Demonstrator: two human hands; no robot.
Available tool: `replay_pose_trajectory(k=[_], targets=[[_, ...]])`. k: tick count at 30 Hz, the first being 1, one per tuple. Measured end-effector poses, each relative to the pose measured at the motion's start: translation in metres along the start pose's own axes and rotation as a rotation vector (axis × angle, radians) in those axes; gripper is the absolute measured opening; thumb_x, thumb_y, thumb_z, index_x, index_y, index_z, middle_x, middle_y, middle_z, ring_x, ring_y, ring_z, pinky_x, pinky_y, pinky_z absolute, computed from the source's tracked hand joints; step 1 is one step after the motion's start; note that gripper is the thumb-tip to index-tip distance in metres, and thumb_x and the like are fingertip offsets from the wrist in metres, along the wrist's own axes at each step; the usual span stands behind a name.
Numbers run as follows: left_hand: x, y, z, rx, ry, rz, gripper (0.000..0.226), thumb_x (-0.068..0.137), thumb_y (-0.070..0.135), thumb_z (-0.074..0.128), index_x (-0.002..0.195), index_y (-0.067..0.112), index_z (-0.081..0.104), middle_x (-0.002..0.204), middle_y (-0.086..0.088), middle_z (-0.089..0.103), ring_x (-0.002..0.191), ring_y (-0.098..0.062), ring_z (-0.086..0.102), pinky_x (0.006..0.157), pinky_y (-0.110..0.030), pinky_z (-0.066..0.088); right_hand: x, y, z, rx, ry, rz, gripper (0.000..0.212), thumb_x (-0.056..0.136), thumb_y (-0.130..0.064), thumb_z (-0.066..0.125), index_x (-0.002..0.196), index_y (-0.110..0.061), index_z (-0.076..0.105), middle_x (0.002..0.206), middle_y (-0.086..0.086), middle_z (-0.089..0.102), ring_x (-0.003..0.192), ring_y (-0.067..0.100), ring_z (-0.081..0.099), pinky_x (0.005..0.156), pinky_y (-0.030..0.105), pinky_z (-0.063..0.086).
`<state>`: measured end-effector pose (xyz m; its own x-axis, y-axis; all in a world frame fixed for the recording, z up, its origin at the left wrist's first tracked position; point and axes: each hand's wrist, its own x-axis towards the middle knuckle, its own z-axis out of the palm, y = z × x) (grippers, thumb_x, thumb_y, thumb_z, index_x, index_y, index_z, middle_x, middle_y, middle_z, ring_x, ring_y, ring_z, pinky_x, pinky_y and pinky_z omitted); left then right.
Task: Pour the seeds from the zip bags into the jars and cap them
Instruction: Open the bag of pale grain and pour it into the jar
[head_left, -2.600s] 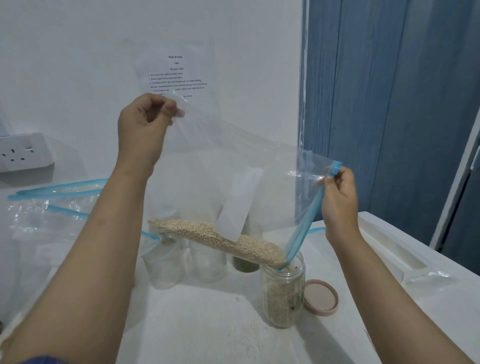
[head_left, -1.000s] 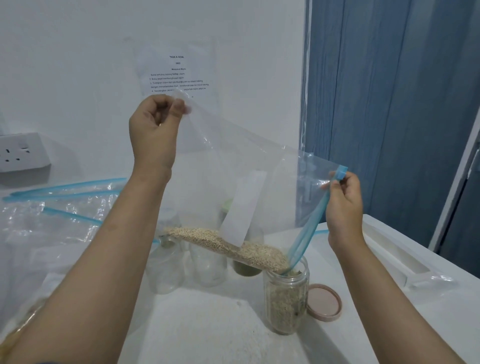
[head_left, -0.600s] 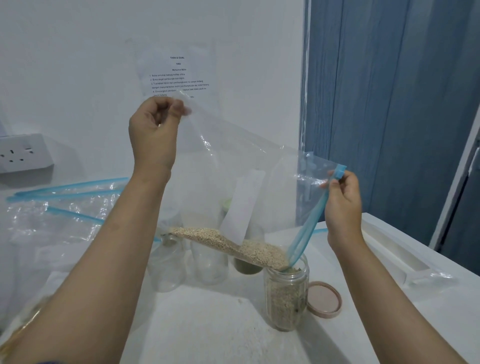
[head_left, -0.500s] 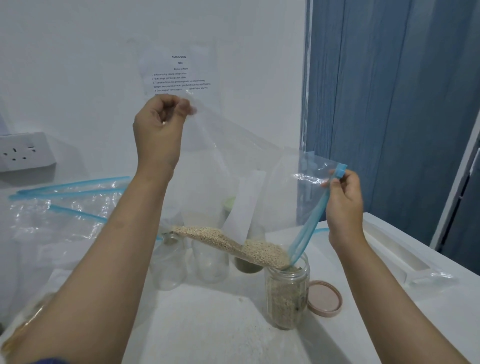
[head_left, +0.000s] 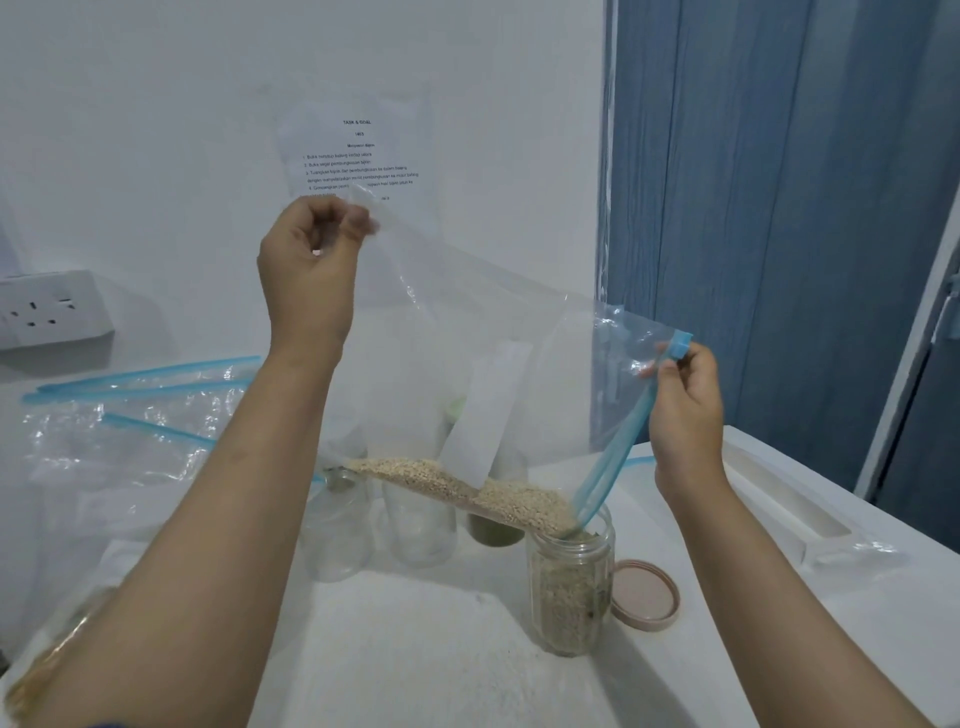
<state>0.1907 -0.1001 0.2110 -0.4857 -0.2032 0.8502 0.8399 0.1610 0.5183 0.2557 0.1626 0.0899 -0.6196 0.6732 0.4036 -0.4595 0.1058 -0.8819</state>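
A clear zip bag (head_left: 483, 332) with a blue zip strip hangs tilted over the white table. My left hand (head_left: 309, 265) pinches its raised bottom corner. My right hand (head_left: 683, 395) pinches the blue zip end at the upper right. Pale seeds (head_left: 467, 486) lie along the bag's low edge and run down to its open corner, which sits in the mouth of a glass jar (head_left: 569, 587). The jar is well filled with seeds. Its tan lid (head_left: 644, 595) lies flat on the table just right of it.
Two empty glass jars (head_left: 337, 530) (head_left: 421, 530) and a jar with green contents (head_left: 493, 532) stand behind the bag. Crumpled zip bags (head_left: 130, 426) lie at the left. A wall socket (head_left: 52, 306), a printed sheet (head_left: 358, 156) and a blue curtain (head_left: 769, 208) surround the table.
My left hand has lifted the bag's bottom corner a little and shifted right. The seeds have slid further toward the jar mouth, and the heap in the bag is smaller.
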Motion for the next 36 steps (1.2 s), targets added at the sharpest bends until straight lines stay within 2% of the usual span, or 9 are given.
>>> replay_pose_trajectory(k=[6,9,13,18,23,26,29,33,36], targets=[[0.003,0.006,-0.003,-0.021,-0.033,0.009,0.013,0.091,0.016,0.069,0.085,0.024,0.061,0.085,0.005,0.071,0.084,-0.009,0.068,0.086,-0.025,0.053,-0.001,-0.001,-0.003,0.009,-0.001,-0.003,0.018,0.107,-0.017,0.039,0.104,-0.028,0.053,0.088,-0.02,0.057,0.085,0.0,0.053,0.077,0.019,0.045],[0.004,0.009,-0.001,-0.027,-0.032,0.024,0.012,0.088,0.016,0.07,0.085,0.025,0.062,0.086,0.002,0.07,0.085,-0.011,0.066,0.083,-0.023,0.051,0.0,-0.002,-0.004,0.007,0.003,-0.008,0.017,0.106,-0.016,0.039,0.104,-0.025,0.052,0.087,-0.019,0.057,0.083,-0.001,0.052,0.071,0.013,0.043],[0.001,0.01,0.004,-0.012,-0.053,0.036,0.014,0.087,0.019,0.071,0.084,0.029,0.062,0.086,0.003,0.069,0.088,-0.015,0.064,0.082,-0.026,0.049,-0.002,-0.002,-0.004,0.004,0.007,-0.007,0.022,0.106,-0.016,0.039,0.096,-0.032,0.052,0.087,-0.019,0.057,0.083,-0.001,0.052,0.076,0.019,0.042],[-0.001,0.009,0.003,0.012,0.029,0.043,0.014,0.091,0.019,0.066,0.084,0.029,0.06,0.084,0.011,0.07,0.082,-0.007,0.061,0.082,-0.021,0.048,-0.002,-0.002,-0.007,0.004,0.022,-0.014,0.016,0.106,-0.016,0.038,0.104,-0.025,0.052,0.087,-0.021,0.057,0.08,-0.006,0.052,0.071,0.014,0.04],[-0.005,0.012,0.01,0.063,0.047,0.063,0.017,0.094,0.02,0.062,0.083,0.033,0.06,0.076,0.023,0.069,0.081,-0.004,0.061,0.082,-0.021,0.047,-0.002,-0.001,-0.008,-0.005,0.023,-0.007,0.015,0.107,-0.017,0.039,0.106,-0.024,0.052,0.087,-0.021,0.057,0.084,-0.001,0.052,0.076,0.019,0.043],[-0.005,0.011,0.008,0.08,0.086,0.062,0.018,0.094,0.021,0.061,0.082,0.034,0.059,0.078,0.019,0.069,0.079,-0.002,0.059,0.082,-0.023,0.047,-0.001,0.0,-0.01,-0.002,0.024,-0.011,0.015,0.107,-0.017,0.038,0.105,-0.025,0.052,0.087,-0.019,0.057,0.083,-0.001,0.053,0.076,0.018,0.043],[-0.01,0.014,0.012,0.1,0.075,0.089,0.019,0.095,0.017,0.059,0.084,0.032,0.055,0.082,0.016,0.067,0.077,0.007,0.057,0.079,-0.016,0.043,0.0,0.002,-0.01,0.003,0.016,-0.005,0.015,0.107,-0.019,0.038,0.107,-0.025,0.052,0.087,-0.018,0.058,0.085,0.001,0.054,0.082,0.024,0.045],[-0.013,0.015,0.015,0.105,0.089,0.102,0.014,0.096,0.015,0.057,0.087,0.026,0.056,0.082,0.016,0.066,0.077,0.009,0.056,0.078,-0.013,0.041,0.0,0.003,-0.01,0.01,0.014,-0.007,0.02,0.106,-0.016,0.039,0.098,-0.028,0.053,0.085,-0.019,0.057,0.077,-0.007,0.052,0.076,0.018,0.042],[-0.012,0.011,0.013,0.079,0.095,0.074,0.014,0.095,0.019,0.059,0.086,0.029,0.057,0.077,0.02,0.067,0.08,0.002,0.059,0.082,-0.017,0.045,0.0,0.002,-0.012,0.004,0.006,0.001,0.027,0.106,-0.016,0.039,0.09,-0.033,0.051,0.085,-0.018,0.057,0.076,-0.008,0.052,0.075,0.017,0.042]])
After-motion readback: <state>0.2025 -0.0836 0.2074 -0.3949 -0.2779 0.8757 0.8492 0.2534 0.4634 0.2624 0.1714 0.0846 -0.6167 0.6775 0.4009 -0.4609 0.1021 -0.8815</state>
